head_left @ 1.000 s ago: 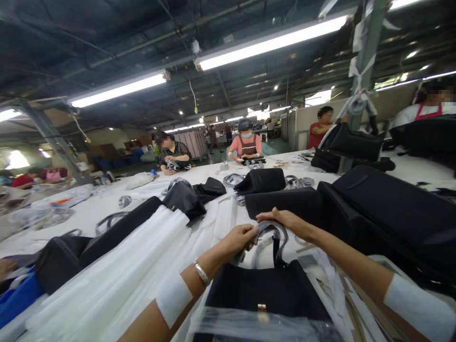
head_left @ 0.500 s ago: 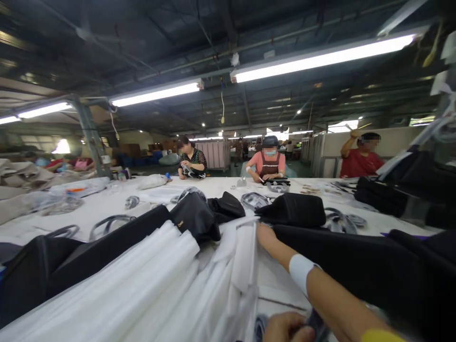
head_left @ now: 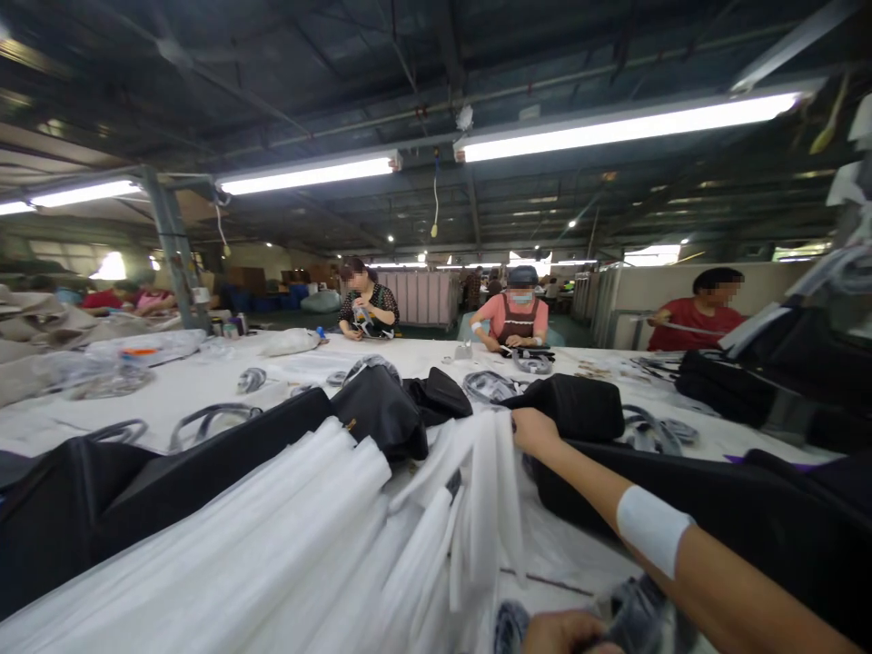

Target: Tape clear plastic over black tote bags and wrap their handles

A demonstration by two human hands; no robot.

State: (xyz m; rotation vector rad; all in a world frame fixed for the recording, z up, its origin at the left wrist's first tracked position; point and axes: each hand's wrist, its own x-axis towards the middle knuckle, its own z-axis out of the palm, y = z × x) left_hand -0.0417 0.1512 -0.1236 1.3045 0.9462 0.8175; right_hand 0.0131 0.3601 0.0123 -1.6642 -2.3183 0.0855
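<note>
My right hand point(head_left: 536, 433) reaches in from the lower right, a pale band around its wrist. Its fingers are closed at the upper end of some thin white foam sheets point(head_left: 487, 490), which hang down in folds from it; the fingertips are partly hidden. At the bottom edge is my left hand point(head_left: 565, 633), cut off by the frame, with fingers curled against a dark strap in clear plastic point(head_left: 640, 618). Another coiled, wrapped strap point(head_left: 510, 625) lies just left of it. A large stack of rolled white foam point(head_left: 252, 545) spreads across the lower left.
Black bags point(head_left: 378, 413) lie beyond the foam, with a long black piece point(head_left: 681, 490) on the right. Wrapped handles point(head_left: 487, 386) are scattered over the white table point(head_left: 436, 350). Co-workers sit opposite, one in a brown apron point(head_left: 516, 315), another in red point(head_left: 695, 313).
My right hand has moved slightly right and pulled the upper ends of the white foam sheets up into hanging folds. My left hand has sunk lower. The co-worker in red has lowered an arm.
</note>
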